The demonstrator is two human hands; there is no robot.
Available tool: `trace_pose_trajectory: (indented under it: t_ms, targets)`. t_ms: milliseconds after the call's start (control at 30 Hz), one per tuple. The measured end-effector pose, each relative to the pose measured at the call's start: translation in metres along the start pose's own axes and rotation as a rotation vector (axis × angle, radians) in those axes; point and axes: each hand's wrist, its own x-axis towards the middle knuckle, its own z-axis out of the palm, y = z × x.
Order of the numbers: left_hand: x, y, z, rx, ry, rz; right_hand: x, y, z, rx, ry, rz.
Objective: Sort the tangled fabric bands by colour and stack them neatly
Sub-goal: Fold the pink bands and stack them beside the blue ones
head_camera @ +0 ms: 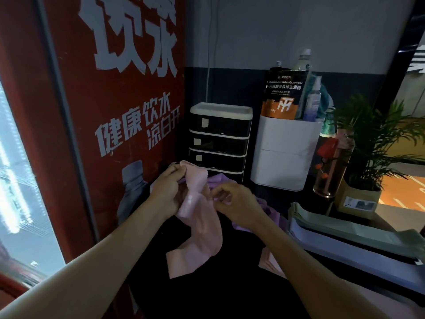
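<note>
The pink band [195,217] hangs lengthwise, its top pinched by the left hand [167,189]; the right hand [234,203] pinches its edge alongside, equally near.

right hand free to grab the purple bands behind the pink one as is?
Probably not yet: the right hand pinches the pink band, as does the left hand. The purple bands lie just beyond, nothing between; letting go should suffice.

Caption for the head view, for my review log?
Both hands, left and right, hold up a pink band over purple bands, beside stacked green bands.
</note>
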Motion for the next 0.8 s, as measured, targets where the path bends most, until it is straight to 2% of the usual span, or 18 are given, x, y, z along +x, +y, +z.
trace_pose_trajectory:
  t_ms: [100, 233, 433, 533, 633, 800]
  targets:
    - [0.000, -0.002, 0.006, 0.000, -0.012, -0.025, -0.004, -0.003, 0.011, 0.131, -0.138, 0.002]
    - [0.002, -0.004, 0.010, 0.074, -0.022, -0.016, -0.005, -0.002, 0.014, 0.243, -0.164, 0.014]
    - [0.006, -0.004, 0.009, 0.084, 0.061, 0.057, -0.003, -0.004, 0.007, 0.281, -0.188, 0.032]
    - [0.007, -0.003, 0.006, 0.087, 0.096, 0.061, 0.001, -0.005, 0.003, 0.183, -0.064, -0.011]
    - [0.011, -0.004, -0.002, 0.185, 0.176, 0.090, 0.009, -0.010, -0.010, 0.198, 0.083, -0.039]
    - [0.020, -0.015, -0.018, 0.301, 0.279, 0.095, 0.021, -0.024, -0.037, 0.243, 0.195, -0.130]
